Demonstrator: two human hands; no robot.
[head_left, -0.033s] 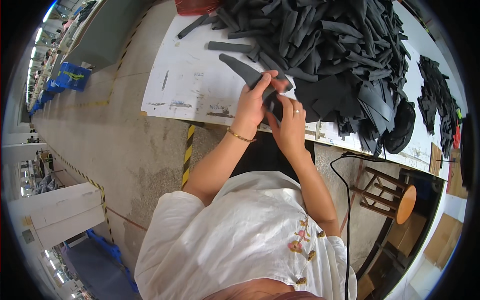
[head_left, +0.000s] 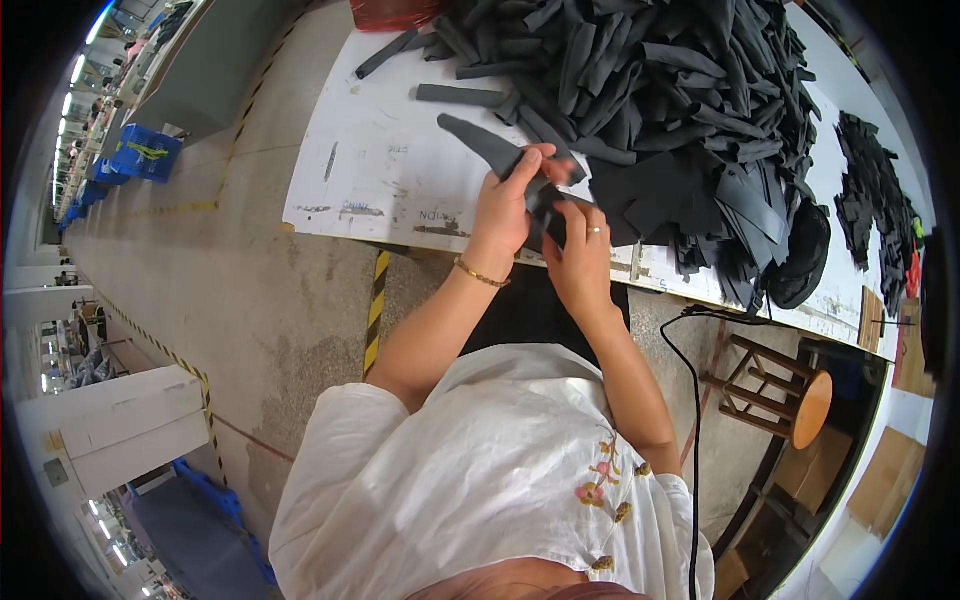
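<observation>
A dark grey piece of fabric [head_left: 483, 143] is in my left hand [head_left: 510, 200], pinched between thumb and fingers over the table's front edge. Its rounded, tapering end sticks out to the upper left. My right hand [head_left: 580, 240] is closed at the lower part of the same piece, beside the left hand, with its fingers bent against the dark cloth. Between the hands the fabric is partly hidden and blurred. Just beyond, a large heap of similar dark grey fabric pieces [head_left: 640, 90] covers the table, many of them folded or rolled into narrow strips.
Flat dark pieces [head_left: 660, 195] lie stacked right of my hands on the white table [head_left: 370, 180]. Near the right front edge sits a black rounded object [head_left: 803, 258], and a black cable [head_left: 685, 360] hangs down. A wooden stool [head_left: 812, 408] stands at the right. Blue crates [head_left: 145, 152] are far left.
The fingers of my right hand have shifted slightly down along the fabric. The tapering end in my left hand has dipped a little.
</observation>
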